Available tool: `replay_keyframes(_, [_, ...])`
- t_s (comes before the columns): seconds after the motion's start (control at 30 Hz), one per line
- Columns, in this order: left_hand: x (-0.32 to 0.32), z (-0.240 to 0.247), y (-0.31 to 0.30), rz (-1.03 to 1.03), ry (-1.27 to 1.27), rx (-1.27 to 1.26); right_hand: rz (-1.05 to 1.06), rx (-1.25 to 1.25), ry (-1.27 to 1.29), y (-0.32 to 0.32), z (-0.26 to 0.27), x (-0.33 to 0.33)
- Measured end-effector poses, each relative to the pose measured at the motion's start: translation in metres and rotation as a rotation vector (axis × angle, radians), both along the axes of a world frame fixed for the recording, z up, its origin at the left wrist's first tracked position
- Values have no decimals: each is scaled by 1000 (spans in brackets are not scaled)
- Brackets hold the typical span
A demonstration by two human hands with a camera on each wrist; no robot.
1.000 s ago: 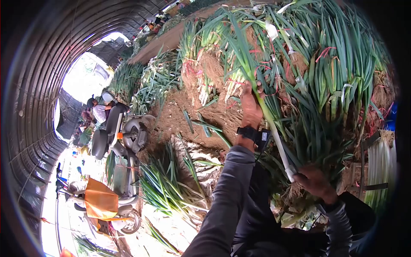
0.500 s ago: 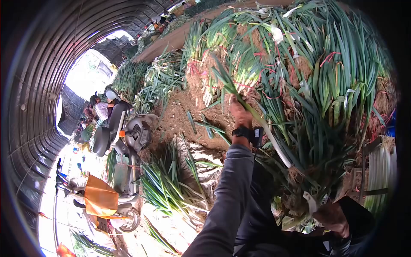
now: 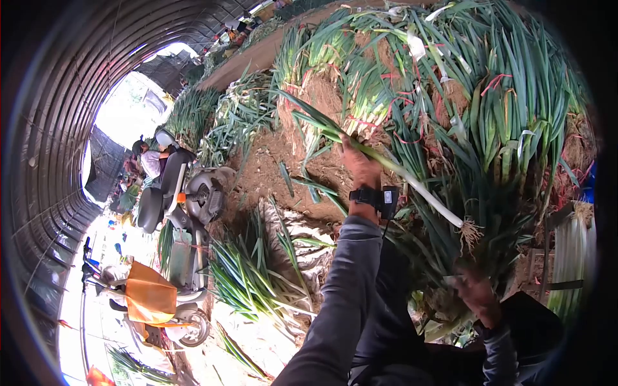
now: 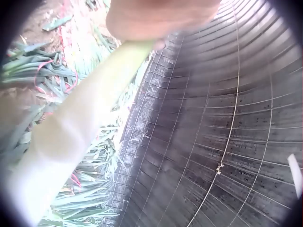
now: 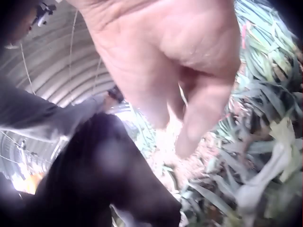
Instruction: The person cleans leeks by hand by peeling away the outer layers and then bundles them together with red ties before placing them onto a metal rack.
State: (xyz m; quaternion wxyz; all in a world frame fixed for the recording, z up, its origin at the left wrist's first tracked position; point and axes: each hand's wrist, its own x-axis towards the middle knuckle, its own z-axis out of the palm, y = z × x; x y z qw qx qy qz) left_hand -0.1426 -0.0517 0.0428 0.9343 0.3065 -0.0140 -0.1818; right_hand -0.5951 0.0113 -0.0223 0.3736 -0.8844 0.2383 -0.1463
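Note:
My left hand (image 3: pixel 360 166) grips a long green onion (image 3: pixel 418 184) around its upper stalk. Its green leaves (image 3: pixel 315 121) point up and left, while the white end with its bushy roots (image 3: pixel 471 235) slants down to the right. Close up in the left wrist view, the pale stalk (image 4: pixel 71 120) runs out from beneath the fingers of the left hand (image 4: pixel 161 19). Below the roots, apart from them, is my right hand (image 3: pixel 476 296), blurred. In the right wrist view this hand (image 5: pixel 165 56) has loosely bent fingers with a gap between thumb and fingertip.
Bundles of green onions (image 3: pixel 502 122) tied with pink string are heaped ahead and to the right. More loose onions (image 3: pixel 251 283) lie to the left on pale sheeting. Stripped peelings (image 5: pixel 265 175) lie below the right hand. Parked motorbikes (image 3: pixel 154 293) stand at the left.
The right hand left the root end, carried a pale strip of peel down and away, then came back up without it. The left hand tilted the onion flatter, leaves swinging left, root end moving right.

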Motion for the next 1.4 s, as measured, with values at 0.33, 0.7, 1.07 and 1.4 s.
replay_keyframes(0.33, [6, 0, -3, -79, 111, -92, -128, 669, -236, -25, 49, 68])
replay_keyframes(0.7, [27, -36, 12, 58, 147, 191, -243, 861, -166, 26, 111, -16])
replay_keyframes(1.07, [-75, 10, -24, -374, -3, -41, -374, 626, -449, -20, 36, 25])
replay_keyframes(1.4, [-210, -5, -24, -972, -18, -13, -461, 960, -1136, -102, 91, 130])
